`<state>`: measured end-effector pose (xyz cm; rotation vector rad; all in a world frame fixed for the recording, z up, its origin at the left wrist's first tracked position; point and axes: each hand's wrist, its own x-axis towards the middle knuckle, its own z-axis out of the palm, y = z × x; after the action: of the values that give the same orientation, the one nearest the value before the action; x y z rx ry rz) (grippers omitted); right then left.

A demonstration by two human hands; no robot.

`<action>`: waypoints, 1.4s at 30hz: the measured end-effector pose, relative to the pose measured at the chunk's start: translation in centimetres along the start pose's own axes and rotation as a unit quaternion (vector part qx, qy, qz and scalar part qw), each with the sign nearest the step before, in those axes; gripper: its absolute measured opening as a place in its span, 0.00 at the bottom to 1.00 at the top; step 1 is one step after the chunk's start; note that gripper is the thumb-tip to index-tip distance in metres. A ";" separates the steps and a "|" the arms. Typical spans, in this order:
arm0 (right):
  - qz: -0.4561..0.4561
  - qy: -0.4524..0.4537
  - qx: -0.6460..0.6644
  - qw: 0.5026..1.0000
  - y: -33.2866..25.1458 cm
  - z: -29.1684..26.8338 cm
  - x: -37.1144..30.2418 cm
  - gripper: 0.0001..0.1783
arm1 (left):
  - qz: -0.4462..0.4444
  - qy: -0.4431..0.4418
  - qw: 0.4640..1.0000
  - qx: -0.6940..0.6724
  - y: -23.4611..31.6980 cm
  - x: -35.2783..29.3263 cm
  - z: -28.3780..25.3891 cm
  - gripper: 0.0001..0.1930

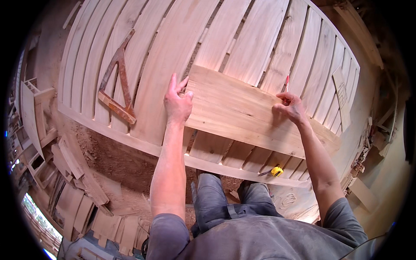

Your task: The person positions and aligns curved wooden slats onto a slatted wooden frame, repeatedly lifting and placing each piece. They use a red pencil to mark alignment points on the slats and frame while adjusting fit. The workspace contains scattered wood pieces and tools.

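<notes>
A wide, pale wooden board (242, 108) lies crosswise over a large slatted wooden panel (173, 39). My left hand (178, 102) is at the board's left end, its fingers apart and pointing away from me, the thumb side against the edge. Over the right part of the board, my right hand (292, 107) is closed with curled fingers. A slim red and white pencil (287, 82) sticks up from it. Near the panel's front edge sits a yellow tape measure (276, 171). On the slats to the left rests a wooden triangular square (119, 82).
A thin wooden piece with drawn lines (341, 99) lies on the panel's right side. Stacked boards and offcuts (73, 208) fill the floor at the lower left, with sawdust (117, 160) beside them. More scrap wood (364, 147) lies along the right.
</notes>
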<state>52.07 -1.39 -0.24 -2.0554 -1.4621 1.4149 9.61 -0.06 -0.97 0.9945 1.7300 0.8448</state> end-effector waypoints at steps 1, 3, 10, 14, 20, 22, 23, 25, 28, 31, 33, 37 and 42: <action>0.000 0.002 0.012 1.000 0.4 -0.1 0.1 0.24 | -0.004 -0.001 1.000 0.005 0.4 0.0 0.0 0.44; 0.008 0.007 0.011 1.000 0.3 0.0 -0.1 0.23 | -0.002 0.000 1.000 0.007 0.7 0.0 0.1 0.44; 0.003 0.009 -0.004 1.000 -0.4 0.4 -0.6 0.21 | 0.031 -0.001 0.999 0.016 0.3 0.0 -0.2 0.46; 0.007 0.012 -0.017 1.000 -0.7 0.5 -0.6 0.20 | 0.026 -0.004 1.000 -0.010 0.6 -0.2 -0.4 0.46; -0.112 0.100 -0.153 0.977 -0.4 1.0 -2.8 0.24 | 0.026 0.069 0.997 0.027 -0.6 -1.7 -0.6 0.47; -0.182 0.176 -0.200 0.946 1.2 0.9 -4.3 0.26 | 0.024 0.074 0.995 0.069 -1.5 -2.6 -0.9 0.47; -0.215 0.215 -0.223 0.926 2.4 0.6 -5.3 0.27 | 0.023 0.076 0.993 0.090 -1.9 -2.8 -1.0 0.47; -0.150 0.252 -0.208 0.933 5.2 -0.2 -7.9 0.31 | 0.029 0.066 0.993 0.096 -2.0 -2.6 -1.2 0.47; -0.088 0.299 -0.211 0.926 9.2 -1.5 -11.4 0.35 | 0.011 0.045 0.997 0.063 -1.8 -2.8 -1.3 0.48; -0.035 0.322 -0.242 0.914 12.9 -2.8 -14.9 0.39 | -0.001 0.041 0.998 0.047 -1.7 -3.2 -0.4 0.47; -0.007 0.332 -0.259 0.907 14.8 -3.5 -16.7 0.41 | -0.005 0.045 0.998 0.054 -1.9 -3.3 0.0 0.47; 0.057 0.359 -0.235 0.901 20.9 -5.6 -19.7 0.42 | -0.001 0.053 0.994 0.091 -1.5 -3.4 0.1 0.47; 0.211 0.404 -0.168 0.874 28.5 -10.8 -23.7 0.46 | 0.012 0.090 0.980 0.178 -0.6 -3.7 0.9 0.49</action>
<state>76.90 -30.99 -0.49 -2.7914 -0.9536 0.2418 11.15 -3.50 -0.36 1.2049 2.0760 0.6676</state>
